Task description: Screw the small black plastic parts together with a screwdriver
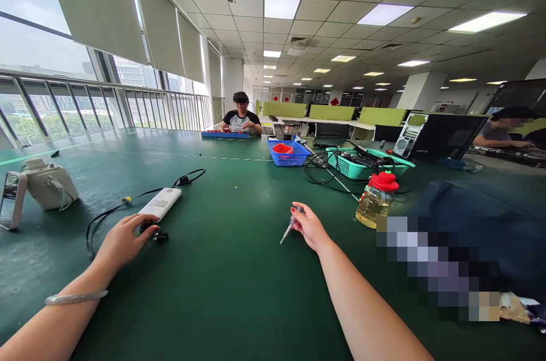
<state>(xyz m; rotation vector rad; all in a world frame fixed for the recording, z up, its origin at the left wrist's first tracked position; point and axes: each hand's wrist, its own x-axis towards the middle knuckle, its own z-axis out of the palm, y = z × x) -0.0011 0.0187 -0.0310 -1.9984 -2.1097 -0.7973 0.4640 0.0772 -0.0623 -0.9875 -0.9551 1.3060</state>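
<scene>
My right hand (310,227) pinches a small screwdriver (288,231) with a slim metal shaft, its tip slanting down to the left above the green table. My left hand (128,237) has thumb and fingers closed around a small black part (147,229), partly hidden by the fingers; I cannot make out exactly what it is. A black piece (161,236) sticks out beside the thumb. Just beyond the left fingertips lies a white oblong block (163,203) with printed labels. A black cable (140,194) loops past it.
A beige bottle (49,183) stands at the left. Ahead are a blue basket (288,158), a turquoise basket (339,167) with cables, and a jar with a red lid (379,200). Dark cloth (482,224) lies at the right. A person (242,116) sits at the far end.
</scene>
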